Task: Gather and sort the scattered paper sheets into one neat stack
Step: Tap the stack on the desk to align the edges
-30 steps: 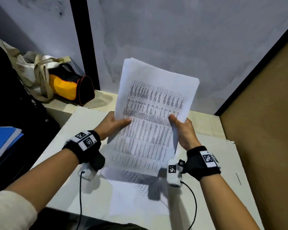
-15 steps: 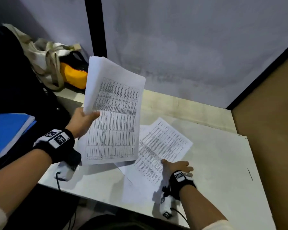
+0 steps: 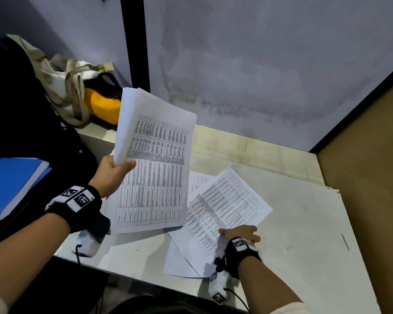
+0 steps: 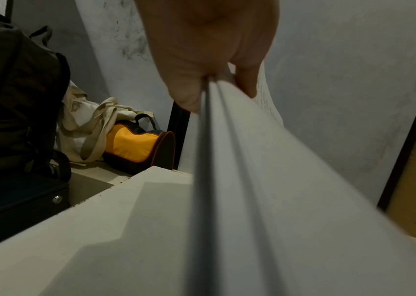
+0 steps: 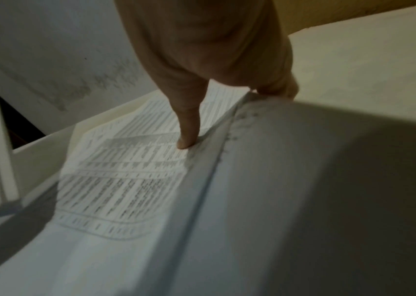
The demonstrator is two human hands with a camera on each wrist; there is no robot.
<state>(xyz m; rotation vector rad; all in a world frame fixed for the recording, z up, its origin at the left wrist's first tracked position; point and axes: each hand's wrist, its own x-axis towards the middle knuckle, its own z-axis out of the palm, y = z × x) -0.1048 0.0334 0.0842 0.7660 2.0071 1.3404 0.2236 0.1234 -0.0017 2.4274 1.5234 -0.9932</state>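
A thick stack of printed sheets (image 3: 154, 168) is raised upright over the left part of the white table (image 3: 300, 223). My left hand (image 3: 116, 171) grips the stack's left edge, thumb on the front; the left wrist view shows that hand (image 4: 214, 84) pinching the stack (image 4: 277, 180) edge-on. A few loose printed sheets (image 3: 225, 207) lie fanned and overlapping on the table. My right hand (image 3: 236, 232) is at their near right edge. In the right wrist view its thumb (image 5: 187, 138) presses on the top sheet (image 5: 125, 180) while the fingers curl at its lifted edge.
A yellow and black bag (image 3: 100, 105) and a cloth tote (image 3: 61, 82) sit at the back left. A blue folder (image 3: 9, 182) lies on dark bags at the left. A brown board (image 3: 361, 177) walls the right side, and a grey wall stands behind.
My right hand let go of the stack and dropped to the loose sheets on the table. The left hand swung the stack leftward alone; since half a second ago little has moved.
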